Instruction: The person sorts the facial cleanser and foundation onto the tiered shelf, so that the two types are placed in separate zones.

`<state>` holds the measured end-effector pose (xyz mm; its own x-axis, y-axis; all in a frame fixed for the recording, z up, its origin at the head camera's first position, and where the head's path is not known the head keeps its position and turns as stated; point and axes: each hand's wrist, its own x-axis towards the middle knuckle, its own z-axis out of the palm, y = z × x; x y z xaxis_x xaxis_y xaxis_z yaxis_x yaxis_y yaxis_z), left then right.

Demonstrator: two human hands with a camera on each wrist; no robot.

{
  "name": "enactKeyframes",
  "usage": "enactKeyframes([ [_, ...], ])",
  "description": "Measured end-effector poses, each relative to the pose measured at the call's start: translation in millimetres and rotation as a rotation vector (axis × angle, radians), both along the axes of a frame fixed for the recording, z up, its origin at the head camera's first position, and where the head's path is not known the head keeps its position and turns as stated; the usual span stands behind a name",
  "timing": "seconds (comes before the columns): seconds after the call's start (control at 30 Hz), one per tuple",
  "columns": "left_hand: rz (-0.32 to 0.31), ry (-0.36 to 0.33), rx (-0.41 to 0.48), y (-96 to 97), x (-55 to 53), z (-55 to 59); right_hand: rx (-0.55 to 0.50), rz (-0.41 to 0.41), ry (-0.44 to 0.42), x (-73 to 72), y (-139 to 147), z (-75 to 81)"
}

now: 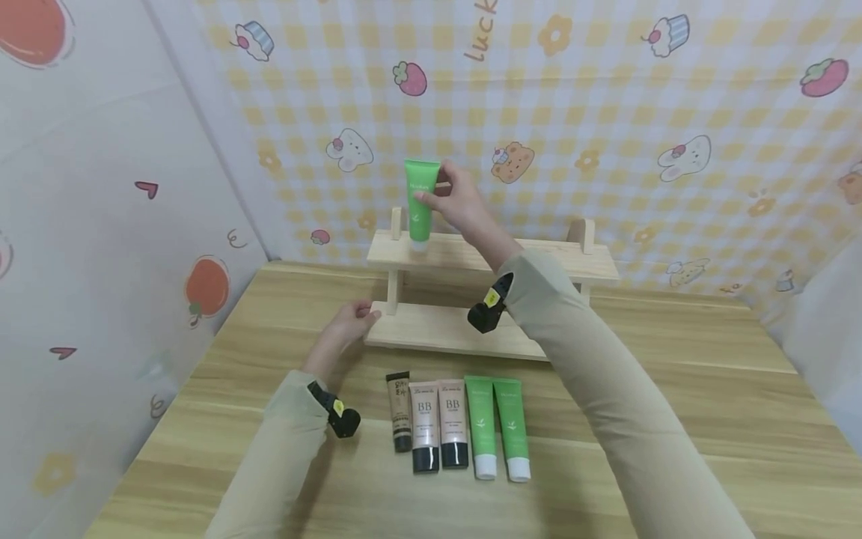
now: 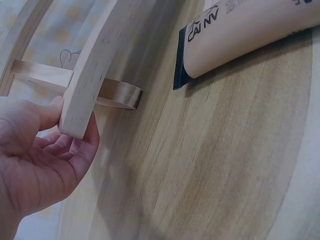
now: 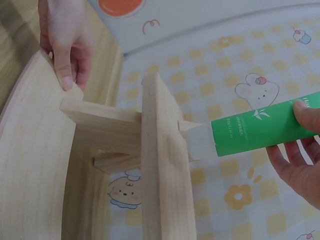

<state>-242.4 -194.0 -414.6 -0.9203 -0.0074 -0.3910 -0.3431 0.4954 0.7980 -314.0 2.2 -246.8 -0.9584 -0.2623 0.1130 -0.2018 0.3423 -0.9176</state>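
Note:
A green squeeze tube (image 1: 419, 213) with a white cap stands cap-down at the left end of the upper board (image 1: 471, 253) of a two-tier wooden rack. My right hand (image 1: 466, 206) pinches it between thumb and fingers; whether the cap touches the board I cannot tell. At the lower board (image 1: 438, 329), my left hand (image 1: 348, 325) grips the left end, thumb above and fingers beneath, as the left wrist view shows. In the right wrist view, the held tube (image 3: 260, 127) has its cap close to the upper board (image 3: 167, 165).
On the wooden table (image 1: 673, 389) before the rack lie a small brown tube (image 1: 399, 412), two beige BB cream tubes (image 1: 425, 427) with black caps, and two green tubes (image 1: 481, 427) with white caps. Behind the rack hangs a yellow checked cloth (image 1: 458, 112).

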Motion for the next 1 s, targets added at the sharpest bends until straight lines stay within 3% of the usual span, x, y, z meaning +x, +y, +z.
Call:
enactKeyframes([
  [0.47,-0.004,-0.011,-0.01,0.1,-0.2,-0.2,0.029,-0.007,-0.001,-13.2,-8,-20.3],
  [1.0,-0.021,-0.022,-0.02,-0.4,1.6,4.2,0.076,0.056,0.059,-10.9,-7,-26.6],
])
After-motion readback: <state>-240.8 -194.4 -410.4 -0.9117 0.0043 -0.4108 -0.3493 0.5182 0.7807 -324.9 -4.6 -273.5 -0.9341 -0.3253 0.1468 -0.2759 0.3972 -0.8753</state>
